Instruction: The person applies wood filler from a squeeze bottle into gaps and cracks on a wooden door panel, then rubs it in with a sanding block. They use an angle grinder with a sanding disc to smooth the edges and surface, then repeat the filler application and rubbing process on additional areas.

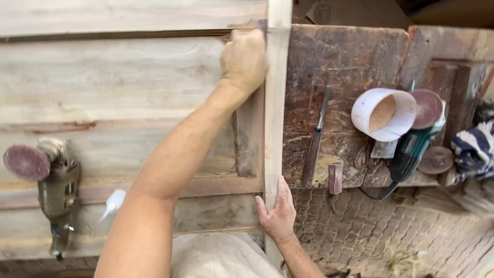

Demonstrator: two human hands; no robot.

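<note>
A long pale wooden strip [276, 103] runs away from me along the right edge of a panel of wide boards [103, 77]. My left hand [244, 59] is stretched to the strip's far end, clenched around a small dark object whose tip shows above the knuckles, and pressed against the strip's left side. My right hand [278, 211] holds the strip's near end, with the fingers lying along it and the thumb on its left side. What the dark object is cannot be made out.
An angle grinder with a red sanding disc [51, 180] and a white squeeze bottle [113, 203] lie on the boards at the left. On the worn bench [345, 62] lie a chisel [316, 139], a white pipe piece [383, 113], a green grinder [411, 144], a small block [335, 177] and a striped cloth [473, 146].
</note>
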